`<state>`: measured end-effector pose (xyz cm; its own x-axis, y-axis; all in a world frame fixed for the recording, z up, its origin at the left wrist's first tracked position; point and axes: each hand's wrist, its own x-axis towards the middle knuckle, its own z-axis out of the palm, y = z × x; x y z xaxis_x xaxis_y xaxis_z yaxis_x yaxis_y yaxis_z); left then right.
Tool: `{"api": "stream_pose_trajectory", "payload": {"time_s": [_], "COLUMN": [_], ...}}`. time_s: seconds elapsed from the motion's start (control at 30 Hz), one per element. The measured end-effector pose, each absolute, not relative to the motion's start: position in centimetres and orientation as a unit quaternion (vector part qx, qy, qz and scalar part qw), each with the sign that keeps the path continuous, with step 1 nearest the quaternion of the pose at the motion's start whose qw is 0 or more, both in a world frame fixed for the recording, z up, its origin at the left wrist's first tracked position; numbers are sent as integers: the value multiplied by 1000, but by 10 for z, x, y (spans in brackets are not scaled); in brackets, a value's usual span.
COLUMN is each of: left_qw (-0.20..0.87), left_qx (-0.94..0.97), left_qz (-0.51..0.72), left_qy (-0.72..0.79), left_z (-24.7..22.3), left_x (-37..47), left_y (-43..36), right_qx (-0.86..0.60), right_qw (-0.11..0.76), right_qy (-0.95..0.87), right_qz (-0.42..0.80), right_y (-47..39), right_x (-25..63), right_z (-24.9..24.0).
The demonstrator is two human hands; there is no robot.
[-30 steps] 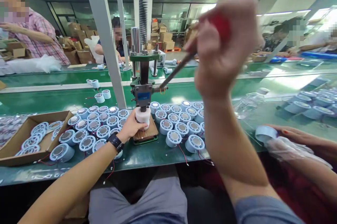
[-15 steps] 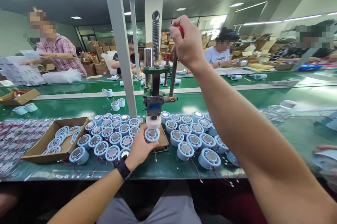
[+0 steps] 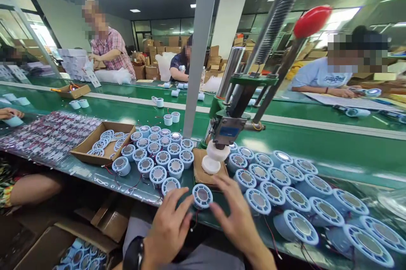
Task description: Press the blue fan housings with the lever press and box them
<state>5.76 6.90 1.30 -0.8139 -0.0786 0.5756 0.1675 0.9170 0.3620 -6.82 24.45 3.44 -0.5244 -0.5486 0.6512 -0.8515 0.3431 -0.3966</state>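
Observation:
A round light-blue housing [image 3: 202, 196] with a silver disc in its ringed top sits at the bench's front edge, between my two hands, its thin wires hanging down. To its left is my left hand [image 3: 169, 225], fingers loosely apart and holding nothing. My right hand [image 3: 236, 210] is on the other side, fingers spread, the thumb close to the housing. Just beyond them stands a hand press [image 3: 230, 128], its lever topped by a red knob [image 3: 312, 21]. Under its white pressing head [image 3: 218, 150], a white round seat [image 3: 211, 164] rests on a brown board [image 3: 200, 172].
Rows of similar housings stand left [image 3: 163, 158] and right [image 3: 296, 198] of the press. A cardboard box [image 3: 87, 158] holds blue rings, beside many small wired parts [image 3: 47, 134]. A grey post [image 3: 201, 50] rises behind. Co-workers sit and stand across the green bench.
My right hand has let go of the red knob and come down to the bench. The housing has moved from under the press to the front edge. My view has turned left.

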Motion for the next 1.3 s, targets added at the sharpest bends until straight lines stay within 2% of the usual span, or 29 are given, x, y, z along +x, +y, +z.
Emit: {"api": "stream_pose_trajectory", "payload": {"time_s": [0.1, 0.23, 0.4, 0.53, 0.77, 0.9, 1.07, 1.3], "left_qw": [343, 325, 355, 366, 364, 352, 333, 309], "left_qx": [33, 67, 114, 140, 98, 96, 76, 94], "left_qz": [-158, -121, -139, -163, -283, -297, -301, -344], "left_qy": [-925, -936, -917, -905, -882, -882, -891, -882], "left_z": [16, 4, -5, -3, -6, -2, 1, -5], "left_x": [64, 57, 56, 53, 46, 47, 53, 59], "left_y": [35, 11, 25, 39, 43, 40, 45, 52], "right_qx": [474, 485, 455, 496, 569, 541, 471, 485], "right_qw": [134, 126, 89, 40, 1, -15, -18, -79], "right_qy": [-814, -825, -867, -857, -818, -840, -881, -869], "right_qz": [308, 261, 183, 134, 80, 43, 35, 62], "right_y": [231, 206, 193, 192, 194, 194, 194, 195], "right_x": [-47, -48, -54, -53, -63, -61, -53, -54], "right_z": [2, 4, 20, 28, 38, 41, 42, 53]}}
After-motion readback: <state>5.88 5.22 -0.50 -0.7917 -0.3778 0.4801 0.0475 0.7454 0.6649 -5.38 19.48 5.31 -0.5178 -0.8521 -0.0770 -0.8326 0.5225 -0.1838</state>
